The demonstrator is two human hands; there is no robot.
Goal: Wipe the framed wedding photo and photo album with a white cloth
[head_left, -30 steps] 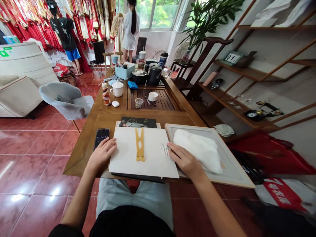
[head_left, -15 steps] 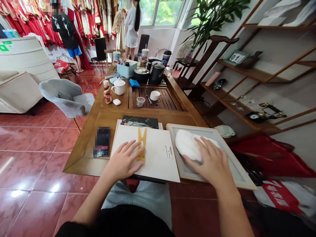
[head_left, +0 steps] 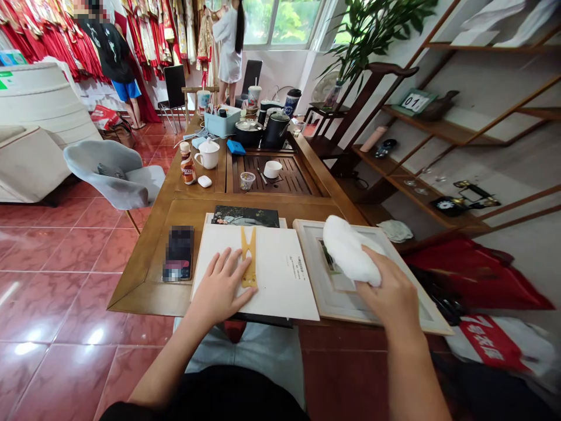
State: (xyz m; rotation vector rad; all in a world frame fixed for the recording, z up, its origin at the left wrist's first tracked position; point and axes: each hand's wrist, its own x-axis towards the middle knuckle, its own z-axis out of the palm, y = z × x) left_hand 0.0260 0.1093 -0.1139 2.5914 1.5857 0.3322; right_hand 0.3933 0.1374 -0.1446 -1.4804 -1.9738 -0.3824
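Observation:
My left hand (head_left: 223, 287) lies flat with fingers spread on a white board (head_left: 280, 280) at the table's front edge. Its fingers touch a yellow, fork-ended flat tool (head_left: 249, 248) lying on that board. In my right hand (head_left: 390, 286) is a soft white wad (head_left: 350, 248), gripped at its near end and tilted over a pale wooden picture frame (head_left: 307, 280). Part of a picture shows inside the frame beneath the wad. Behind the white board, a dark photo print (head_left: 245, 216) sticks out.
A phone (head_left: 179, 254) lies left of the board. Farther back stand a bottle (head_left: 187, 165), a lidded white mug (head_left: 207, 154), a small plastic cup (head_left: 247, 180) and a white bowl (head_left: 273, 169). Shelves (head_left: 451, 131) line the right side. Two people stand at the back near hanging garments.
My right hand has closed on the white wad and lifted it off the frame, uncovering part of the picture. My left hand stays on the board.

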